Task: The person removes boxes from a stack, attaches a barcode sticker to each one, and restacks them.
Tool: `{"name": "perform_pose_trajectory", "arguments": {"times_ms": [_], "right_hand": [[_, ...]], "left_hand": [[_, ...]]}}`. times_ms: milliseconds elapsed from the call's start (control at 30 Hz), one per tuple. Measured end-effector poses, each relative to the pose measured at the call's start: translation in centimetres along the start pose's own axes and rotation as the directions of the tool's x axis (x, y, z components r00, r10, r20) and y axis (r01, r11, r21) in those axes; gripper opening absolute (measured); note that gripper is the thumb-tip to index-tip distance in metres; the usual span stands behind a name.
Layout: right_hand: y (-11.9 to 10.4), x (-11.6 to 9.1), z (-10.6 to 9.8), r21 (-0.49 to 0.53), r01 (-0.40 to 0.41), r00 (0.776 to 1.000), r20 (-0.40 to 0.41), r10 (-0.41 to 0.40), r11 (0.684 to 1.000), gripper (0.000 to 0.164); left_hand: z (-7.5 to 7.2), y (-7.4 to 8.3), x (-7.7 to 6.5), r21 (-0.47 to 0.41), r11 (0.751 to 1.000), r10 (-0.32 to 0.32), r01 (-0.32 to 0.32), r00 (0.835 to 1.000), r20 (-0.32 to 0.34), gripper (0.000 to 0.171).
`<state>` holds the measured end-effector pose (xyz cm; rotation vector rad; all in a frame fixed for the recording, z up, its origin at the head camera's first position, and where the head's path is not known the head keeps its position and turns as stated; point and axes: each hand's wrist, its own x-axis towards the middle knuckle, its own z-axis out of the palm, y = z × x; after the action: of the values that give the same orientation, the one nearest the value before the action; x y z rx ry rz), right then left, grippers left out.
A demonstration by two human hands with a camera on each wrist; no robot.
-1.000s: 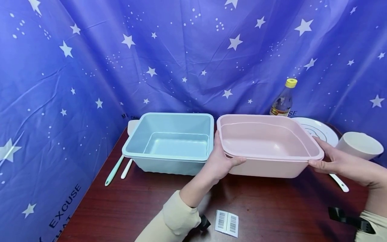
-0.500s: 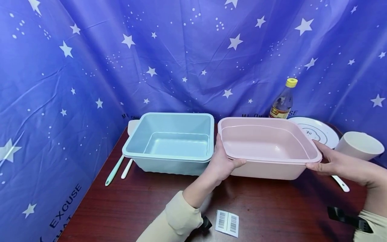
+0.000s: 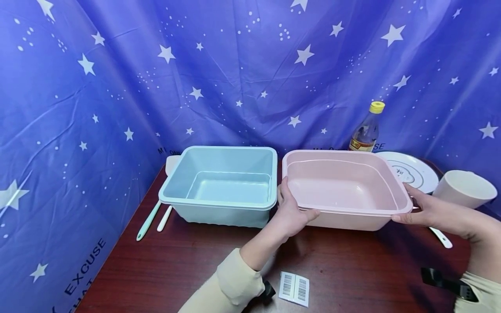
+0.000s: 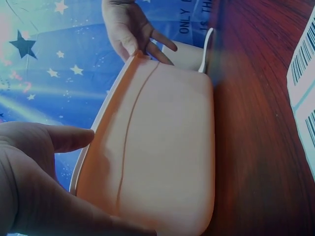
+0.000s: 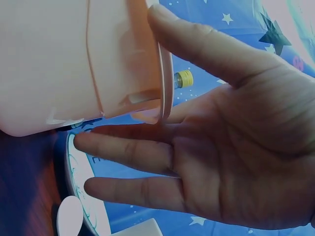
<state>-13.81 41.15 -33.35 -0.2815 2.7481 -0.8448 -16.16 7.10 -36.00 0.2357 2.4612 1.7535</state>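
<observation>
A pink plastic basin (image 3: 332, 187) stands on the dark wooden table beside a light blue basin (image 3: 219, 187). My left hand (image 3: 290, 217) holds the pink basin by its front-left corner, thumb along the front and fingers at the left side. At the front-right corner, my right hand (image 3: 436, 213) has its thumb on the rim (image 5: 166, 88) and its index finger partly hidden behind it. The other fingers of that hand stretch out straight below the rim in the right wrist view. Both basins hold nothing that I can see.
Behind the pink basin stands a yellow-capped bottle (image 3: 364, 132). A white plate (image 3: 415, 169), a white cup (image 3: 465, 189) and a white handle (image 3: 441, 238) lie to the right. Two utensil handles (image 3: 148, 221) poke out at left. A barcode label (image 3: 293, 289) lies in front.
The pink basin's right end has moved slightly left with my right hand. Its front rim sits a little lower in the head view. The blue basin has not moved.
</observation>
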Motion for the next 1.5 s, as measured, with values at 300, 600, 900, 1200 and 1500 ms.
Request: {"name": "perform_pose_trajectory", "arguments": {"times_ms": [300, 600, 900, 1200, 1500], "right_hand": [[-0.1, -0.5, -0.2, 0.036, 0.034, 0.999, -0.001, -0.034, 0.999, 0.09], [0.0, -1.0, -0.6, 0.013, 0.036, 0.999, -0.03, -0.035, 0.999, 0.084], [-1.2, -0.8, -2.0, -0.119, -0.018, 0.976, -0.218, -0.009, 0.993, 0.086], [-3.2, -1.5, -1.7, -0.058, 0.136, 0.843, -0.517, -0.147, 0.989, 0.05], [-5.9, -2.6, -0.9, -0.023, 0.293, 0.808, -0.529, -0.26, 0.956, 0.026]], "left_hand": [[0.6, 0.7, -0.5, 0.078, 0.997, 0.015, -0.014, 1.0, -0.013, 0.115], [-0.1, 2.4, -2.2, 0.258, 0.958, 0.136, -0.127, 0.991, -0.016, 0.104], [-2.3, 4.3, -4.0, 0.515, 0.832, 0.232, -0.207, 0.973, 0.016, 0.087], [-4.0, 5.0, -4.5, 0.389, 0.817, 0.341, -0.425, 0.901, 0.269, 0.03], [-4.3, 4.5, -4.7, 0.256, 0.834, 0.324, -0.489, 0.809, 0.491, 0.007]]}}
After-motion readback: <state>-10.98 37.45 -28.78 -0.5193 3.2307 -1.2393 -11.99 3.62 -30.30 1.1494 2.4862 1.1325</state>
